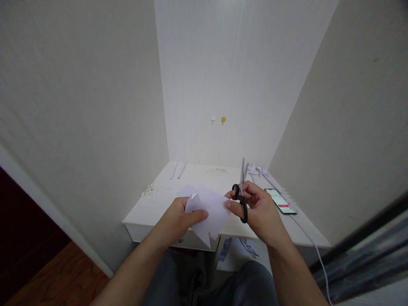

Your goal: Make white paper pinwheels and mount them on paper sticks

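Walls of pale, textured white close in on three sides of a small white desk (pixel 153 210), where a phone (pixel 280 200) lies near the right edge with a white cable (pixel 314 244) trailing off it. Above the desk's front edge, the left hand (pixel 178 221) pinches a folded white paper (pixel 210 210) between thumb and fingers — the right hand (pixel 258 210), fingers curled through the black handles, holds scissors (pixel 242 191) with blades pointing up, just beside the paper.
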{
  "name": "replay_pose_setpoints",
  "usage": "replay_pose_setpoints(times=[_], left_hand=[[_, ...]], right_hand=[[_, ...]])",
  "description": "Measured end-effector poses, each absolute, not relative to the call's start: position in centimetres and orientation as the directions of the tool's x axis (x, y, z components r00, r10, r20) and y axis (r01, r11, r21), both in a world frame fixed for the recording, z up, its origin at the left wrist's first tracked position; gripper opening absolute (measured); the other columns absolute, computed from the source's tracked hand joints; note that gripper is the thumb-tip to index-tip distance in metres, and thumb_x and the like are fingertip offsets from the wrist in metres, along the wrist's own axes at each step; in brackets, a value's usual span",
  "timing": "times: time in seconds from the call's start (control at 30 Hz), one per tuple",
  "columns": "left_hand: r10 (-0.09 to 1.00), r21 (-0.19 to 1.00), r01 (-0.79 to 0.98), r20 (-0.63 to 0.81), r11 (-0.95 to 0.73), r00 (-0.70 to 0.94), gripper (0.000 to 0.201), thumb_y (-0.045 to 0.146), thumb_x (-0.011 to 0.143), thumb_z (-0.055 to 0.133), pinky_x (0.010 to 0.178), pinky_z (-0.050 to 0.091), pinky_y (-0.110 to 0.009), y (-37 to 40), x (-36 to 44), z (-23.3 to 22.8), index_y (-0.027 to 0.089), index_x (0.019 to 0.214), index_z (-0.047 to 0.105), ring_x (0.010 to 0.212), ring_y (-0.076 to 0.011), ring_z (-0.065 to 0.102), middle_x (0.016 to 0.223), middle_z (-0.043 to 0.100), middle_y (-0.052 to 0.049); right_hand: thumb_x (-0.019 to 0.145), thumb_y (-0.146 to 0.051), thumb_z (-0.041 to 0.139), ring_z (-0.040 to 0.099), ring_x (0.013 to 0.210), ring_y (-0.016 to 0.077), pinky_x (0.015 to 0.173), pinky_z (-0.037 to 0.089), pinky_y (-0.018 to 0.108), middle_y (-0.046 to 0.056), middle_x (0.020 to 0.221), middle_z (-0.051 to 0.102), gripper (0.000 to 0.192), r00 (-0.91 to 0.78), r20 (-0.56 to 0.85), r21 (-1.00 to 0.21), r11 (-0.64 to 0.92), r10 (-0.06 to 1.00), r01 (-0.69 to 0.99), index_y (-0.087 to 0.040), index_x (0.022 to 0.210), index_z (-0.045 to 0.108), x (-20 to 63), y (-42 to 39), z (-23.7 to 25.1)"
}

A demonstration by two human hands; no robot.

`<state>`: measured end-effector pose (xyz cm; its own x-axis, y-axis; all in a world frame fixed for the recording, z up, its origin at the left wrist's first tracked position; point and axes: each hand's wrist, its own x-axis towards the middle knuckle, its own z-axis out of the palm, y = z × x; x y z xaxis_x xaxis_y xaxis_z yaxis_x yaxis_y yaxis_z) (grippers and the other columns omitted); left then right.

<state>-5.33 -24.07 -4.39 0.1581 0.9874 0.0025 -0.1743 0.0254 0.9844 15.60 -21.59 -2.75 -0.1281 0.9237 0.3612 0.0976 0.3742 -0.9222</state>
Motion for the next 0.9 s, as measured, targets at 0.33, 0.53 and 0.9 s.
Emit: replay_pose_setpoints(times=[0.33,0.53,0.9], left_hand=[[0.997,0.961,-0.265,0.08,-0.082,-0.021,0.028,0.036,0.066,0.09,0.056,0.048,-0.025,-23.5,-5.5,-5.1,0.015,0.081,0.081,0.06,-0.0171,0.063,0.071,0.075,-0.007],[0.997,0.832,-0.551,0.035,-0.064,-0.064,0.041,0.032,0.062,0.093,0.069,0.056,-0.031,-23.7,-4.2,-5.1,0.015,0.097,0.079,0.075,-0.0237,0.075,0.089,0.081,-0.011],[0.993,0.942,-0.329,0.034,-0.069,-0.112,0.041,0.038,0.069,0.09,0.08,0.059,-0.037,-23.6,-4.4,-5.4,0.013,0.1,0.081,0.088,-0.0304,0.078,0.1,0.083,-0.015]], right_hand=[[0.066,-0.03,0.089,0.065,0.064,0.0162,0.057,0.048,0.025,0.001,0.072,0.072,0.033,-0.018,0.366,-0.93,0.366,0.931,0.041,-0.021,0.073,0.058,15.3,-21.7,-4.3],[0.067,-0.035,0.091,0.067,0.066,0.0172,0.056,0.051,0.025,0.002,0.075,0.073,0.035,0.099,0.383,-0.922,0.387,0.919,-0.024,-0.021,0.074,0.059,14.4,-22.2,-5.4],[0.071,-0.036,0.089,0.065,0.067,0.0163,0.057,0.047,0.024,0.003,0.076,0.074,0.034,0.039,0.34,-0.94,0.341,0.94,-0.023,-0.021,0.073,0.058,14.0,-22.7,-6.4]])
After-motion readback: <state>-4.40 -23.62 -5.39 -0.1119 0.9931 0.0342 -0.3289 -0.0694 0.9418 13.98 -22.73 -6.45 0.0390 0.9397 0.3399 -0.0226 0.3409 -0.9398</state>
